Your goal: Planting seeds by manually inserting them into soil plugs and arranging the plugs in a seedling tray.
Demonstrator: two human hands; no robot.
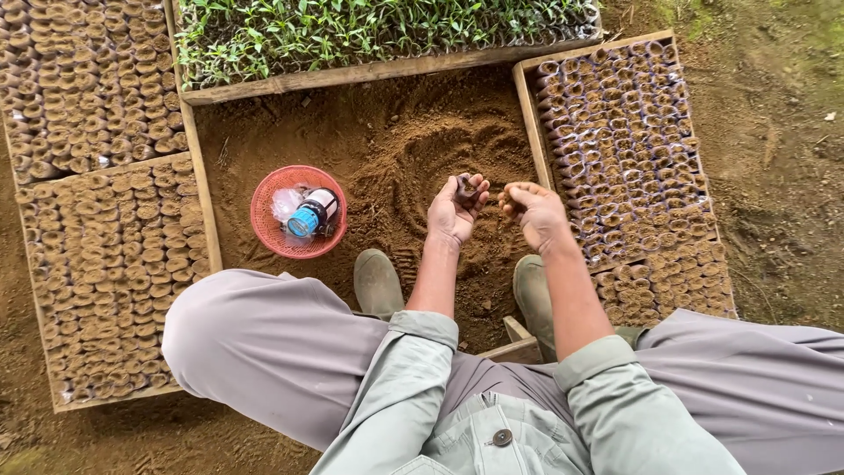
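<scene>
**Over the soil bed: two hands, one small pot**

Above loose brown soil (396, 149), the left hand (454, 211) cups one small dark pot (465, 188); the right hand (534, 211) is curled shut just beside it, contents unseen. One red basket (268, 224) holds one bottle (312, 213). Two boots (378, 281) rest below.

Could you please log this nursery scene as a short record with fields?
Setting: bare soil framed by wooden trays
Left hand: holds a small soil-filled pot
Right hand: fingers curled, close beside the pot; contents not visible
Right tray: rows of small filled pots
Left trays: packed with filled pots
Top tray: green seedlings
Red basket: on the soil, holding a blue-capped bottle
Boots: planted on the soil
</scene>
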